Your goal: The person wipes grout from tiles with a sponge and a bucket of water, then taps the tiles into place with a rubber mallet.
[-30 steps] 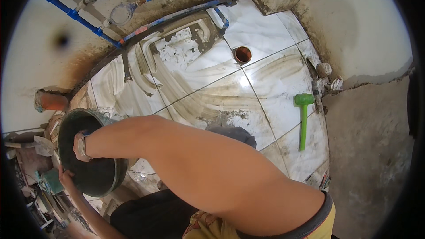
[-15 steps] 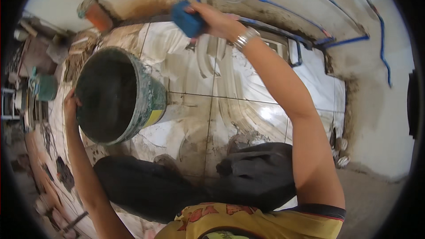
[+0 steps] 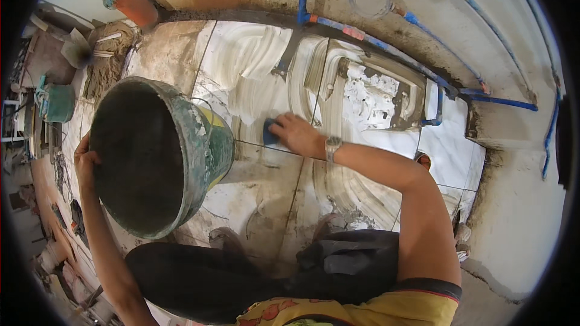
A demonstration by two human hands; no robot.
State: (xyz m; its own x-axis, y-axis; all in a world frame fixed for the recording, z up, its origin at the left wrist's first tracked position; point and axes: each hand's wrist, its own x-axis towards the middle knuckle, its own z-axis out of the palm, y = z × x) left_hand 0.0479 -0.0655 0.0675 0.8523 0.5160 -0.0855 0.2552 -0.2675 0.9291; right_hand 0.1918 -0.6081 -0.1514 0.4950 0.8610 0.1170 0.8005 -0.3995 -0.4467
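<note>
- A person crouches over a freshly laid tiled floor (image 3: 374, 199), seen from above through a wide, curved lens.
- The right hand (image 3: 297, 135) lies flat on the tiles with a blue sponge (image 3: 269, 133) under it. The fingers are together and pressed down on the sponge, which shows only at their left edge.
- The sponge sits on a tile joint near the middle of the floor, just right of the bucket.
- The left hand (image 3: 84, 163) grips the far left rim of a large green bucket (image 3: 208, 145). The fingers curl over the rim, clamped on it, and the bucket is tipped so its dark inside faces the camera.
- Whether the bucket holds anything cannot be told; the inside looks dark and crusted.
- The sponge looks soft, light and probably wet, so it should squash easily. A flat palm on top seems the best hold.
- The bucket looks stiff and gritty with dried mortar. It is likely heavy if filled, and the rim is the only clear grip shown.
- The tiles are pale, glossy and smeared with wiped streaks, so they are probably slippery.
- Blue pipes (image 3: 386, 45) run along the grey wall beyond the tiles.
- An orange pipe end (image 3: 130, 1) stands at the upper left corner of the floor.
- A small teal pot (image 3: 58, 102) sits at the far left among clutter.
- The person's dark trousers and yellow patterned shirt fill the lower edge.
</note>
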